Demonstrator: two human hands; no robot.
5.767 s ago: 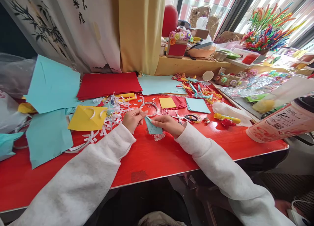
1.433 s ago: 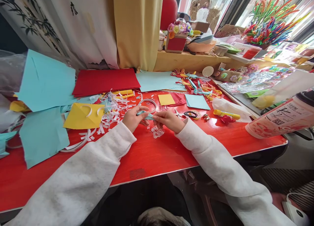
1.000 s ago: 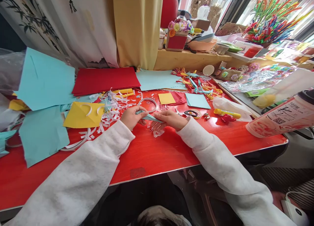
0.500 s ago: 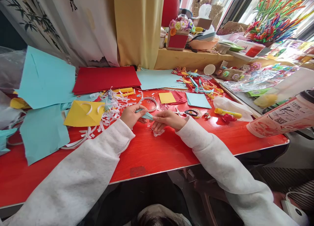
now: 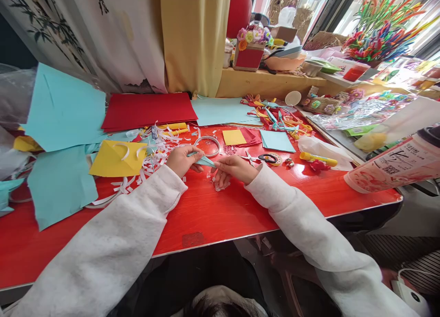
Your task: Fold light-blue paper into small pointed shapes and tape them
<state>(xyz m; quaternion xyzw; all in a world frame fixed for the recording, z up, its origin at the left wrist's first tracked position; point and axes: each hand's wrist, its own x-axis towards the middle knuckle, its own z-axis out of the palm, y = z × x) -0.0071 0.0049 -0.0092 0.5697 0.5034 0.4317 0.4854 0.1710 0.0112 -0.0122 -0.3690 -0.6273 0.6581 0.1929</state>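
A small folded piece of light blue paper (image 5: 205,161) is held above the red table (image 5: 220,216). My left hand (image 5: 182,160) pinches its left end between thumb and fingers. At the pointed right end, my right hand (image 5: 236,168) grips it with the fingertips. Just behind the hands lies a roll of clear tape (image 5: 207,146). To the right of my right hand is a pair of scissors (image 5: 266,158) with black handles. Crumpled clear scraps (image 5: 220,184) sit on the table below my right fingers.
Light blue square sheets (image 5: 277,141), a yellow square (image 5: 234,137) and a yellow glue stick (image 5: 318,159) lie behind and right. White paper shreds (image 5: 161,154) and a yellow sheet (image 5: 118,158) spread leftward. A pink tumbler (image 5: 392,163) leans at the right edge. Red sheets (image 5: 147,111) lie at the back.
My left hand has shifted slightly left, and more of the folded blue paper shows between the hands. Both hands keep hold of it.
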